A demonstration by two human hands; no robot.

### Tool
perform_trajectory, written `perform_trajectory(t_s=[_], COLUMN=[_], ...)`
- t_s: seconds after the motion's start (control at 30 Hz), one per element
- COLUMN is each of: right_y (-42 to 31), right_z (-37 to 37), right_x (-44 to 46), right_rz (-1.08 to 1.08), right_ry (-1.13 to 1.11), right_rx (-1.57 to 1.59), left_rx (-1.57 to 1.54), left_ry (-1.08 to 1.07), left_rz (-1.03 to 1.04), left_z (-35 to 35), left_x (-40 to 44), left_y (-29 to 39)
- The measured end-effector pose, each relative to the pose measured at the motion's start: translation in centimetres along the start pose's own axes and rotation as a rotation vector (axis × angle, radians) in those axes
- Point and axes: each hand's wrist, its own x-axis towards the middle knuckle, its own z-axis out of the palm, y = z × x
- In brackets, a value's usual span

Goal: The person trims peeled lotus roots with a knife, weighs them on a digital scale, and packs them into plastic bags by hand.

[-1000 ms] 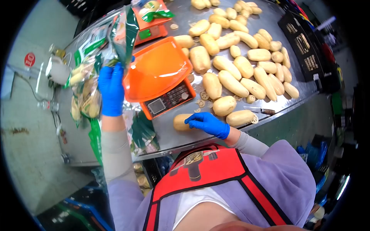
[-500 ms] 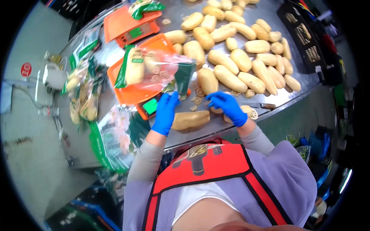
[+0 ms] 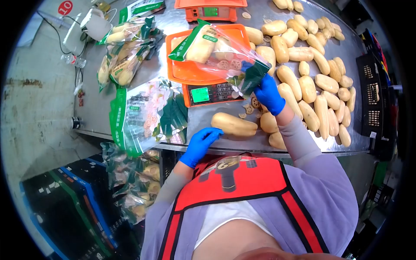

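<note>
A plastic bag (image 3: 225,54) with a clear front and green ends holds lotus root and lies tilted on the orange pan of a scale (image 3: 177,71). My right hand (image 3: 269,94), in a blue glove, is closed on the bag's dark green end; part of its fingers is behind the film. Below the scale, a lotus root (image 3: 234,125) lies on the metal table. My left hand (image 3: 200,145), gloved in blue too, is beside its left end, fingers stretched toward it and holding nothing that I can see. The scale's green display (image 3: 200,94) is lit.
Many lotus roots (image 3: 307,89) are piled on the right, with cut slices (image 3: 249,108) near the scale. A second scale (image 3: 211,11) stands behind. Filled bags (image 3: 125,63) and printed bags (image 3: 143,110) lie left. A black crate (image 3: 372,95) borders the right edge.
My right hand has moved from the lotus roots to the bag's green end and grips it. My left hand has left the bag's edge, coming down beside the lotus root. The view has shifted left.
</note>
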Motion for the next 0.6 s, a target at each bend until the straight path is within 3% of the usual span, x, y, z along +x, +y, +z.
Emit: perform_trajectory(t_s=[0.1,0.13,0.17,0.23,0.27,0.33,0.43,0.47,0.6], right_y=[-2.0,-0.3,0.7,0.9,1.7,1.4,2.2,2.4,3.1], right_z=[-0.2,0.5,0.9,1.5,2.2,3.2,4.7,5.0,5.6], right_x=[4.0,4.7,5.0,6.2,6.6,7.8,8.2,8.2,7.7], right_rz=[0.105,0.025,0.022,-0.100,-0.066,0.025,0.002,-0.001,-0.004], right_ry=[-0.193,-0.225,-0.212,-0.074,-0.048,-0.106,-0.109,-0.113,-0.123], right_rx=[-0.106,0.003,-0.018,-0.423,-0.474,-0.292,-0.416,-0.443,-0.487], left_rx=[-0.029,0.009,0.050,0.081,0.101,0.160,0.170,0.174,0.166], left_ry=[0.088,0.119,0.143,0.118,0.133,0.144,0.112,0.125,0.059], left_rz=[0.014,0.003,-0.004,0.049,0.066,0.093,0.121,0.034,0.123], left_z=[-1.0,-1.5,-2.1,-3.2,-3.7,-4.1,-4.7,-4.6,-5.3], left_x=[-1.4,-1.6,-1.7,-1.6,-1.5,-1.9,-1.7,-1.8,-0.8], left_y=[0.4,0.2,0.1,-1.1,-1.9,-1.8,-2.4,-2.1,-3.7])
